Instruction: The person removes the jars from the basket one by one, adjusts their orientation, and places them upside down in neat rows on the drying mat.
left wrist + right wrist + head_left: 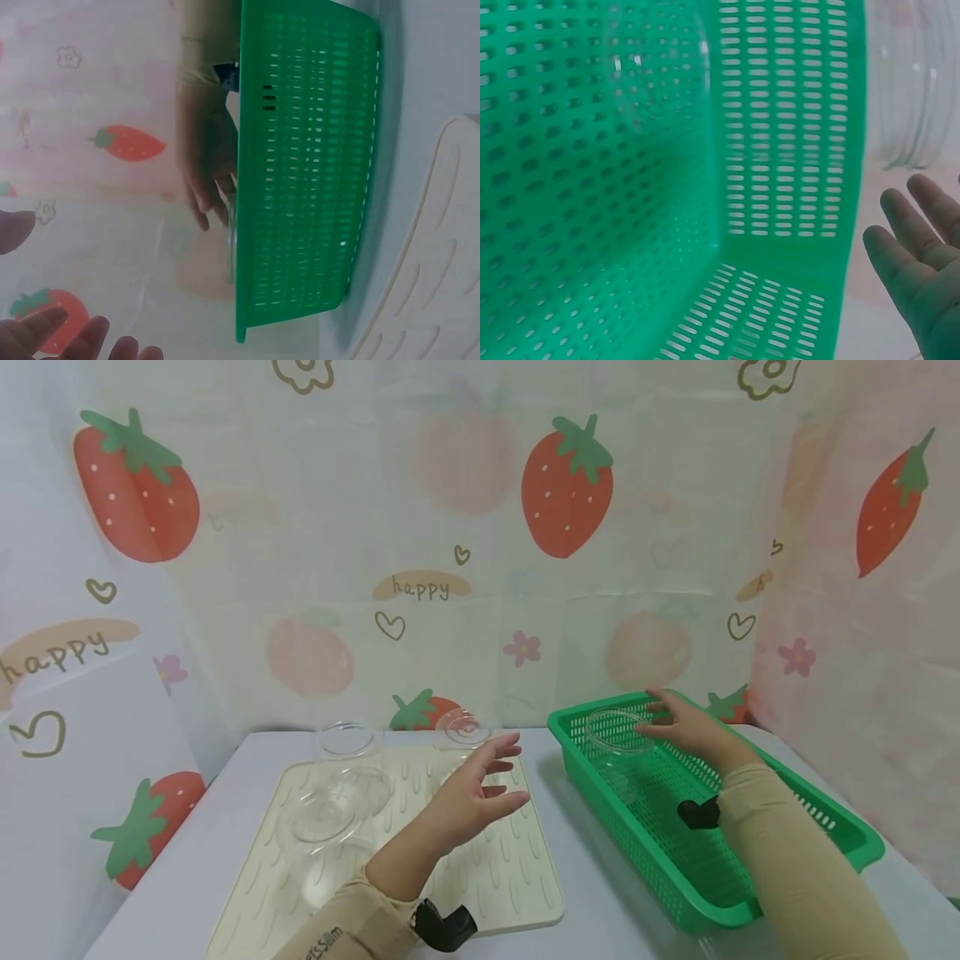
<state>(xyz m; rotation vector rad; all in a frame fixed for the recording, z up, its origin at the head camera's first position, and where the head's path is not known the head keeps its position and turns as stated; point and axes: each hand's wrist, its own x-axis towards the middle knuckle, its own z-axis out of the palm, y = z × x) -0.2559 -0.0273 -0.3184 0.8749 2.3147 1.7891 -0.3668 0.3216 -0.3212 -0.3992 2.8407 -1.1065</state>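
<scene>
My left hand (pixel 476 793) hovers over the right part of the cream ridged mat (pixel 517 877), fingers loosely spread and holding nothing. In the left wrist view only its fingertips (pixel 82 341) and part of the thumb show. My right hand (pixel 693 727) reaches over the far end of the green basket (pixel 750 902). Beside its fingertips is a clear container (pixel 618 731), its rim above the basket's edge. The right wrist view shows straight fingers with a gap between them and the clear container (pixel 911 90); the thumb is mostly hidden there.
Several clear containers stand on the left and back of the mat, including a clear container (pixel 322 817) and another clear container (pixel 463 728). The basket stands right of the mat on a white table (pixel 585 893). Strawberry-print sheets (pixel 465 635) enclose the back and sides.
</scene>
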